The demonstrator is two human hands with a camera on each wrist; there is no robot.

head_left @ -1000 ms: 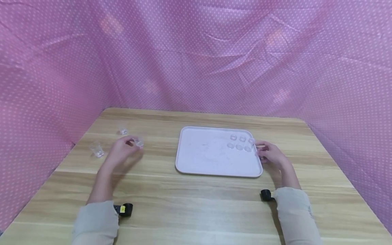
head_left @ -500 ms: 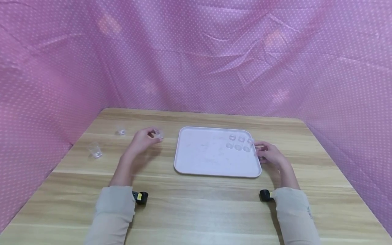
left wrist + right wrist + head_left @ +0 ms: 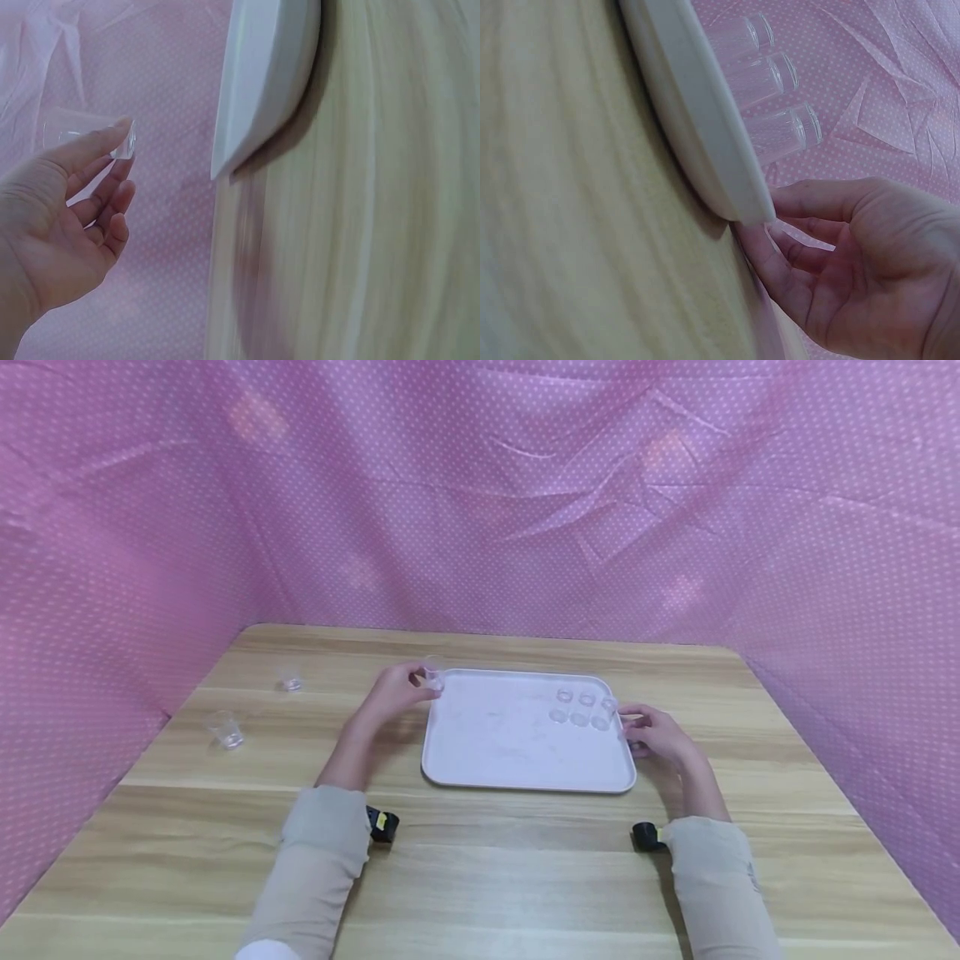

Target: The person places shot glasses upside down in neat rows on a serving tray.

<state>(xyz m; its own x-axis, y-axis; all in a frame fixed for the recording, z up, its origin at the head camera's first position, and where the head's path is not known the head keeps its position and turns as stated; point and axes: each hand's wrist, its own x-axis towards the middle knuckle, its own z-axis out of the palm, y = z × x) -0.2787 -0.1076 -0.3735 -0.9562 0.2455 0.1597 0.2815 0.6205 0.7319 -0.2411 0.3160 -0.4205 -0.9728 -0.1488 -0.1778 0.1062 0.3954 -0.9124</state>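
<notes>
My left hand (image 3: 397, 692) pinches a small clear shot glass (image 3: 86, 127) between thumb and fingers, its thick base toward the table. The glass overlaps the back left corner of a white tray (image 3: 517, 760) in the head view. My right hand (image 3: 656, 732) holds the tray's right rim, thumb on top and fingers at the underside, as the right wrist view shows. Three more shot glasses (image 3: 784, 133) stand upside down in a row on the tray, close to that hand.
Two upright shot glasses, a farther one (image 3: 291, 682) and a nearer one (image 3: 227, 731), stand on the left of the wooden table (image 3: 480, 877). A pink dotted curtain (image 3: 480, 527) surrounds the table's back and sides.
My left hand has carried its shot glass from the table's left side rightward to the tray's back left corner. My right hand has stayed at the tray's rim.
</notes>
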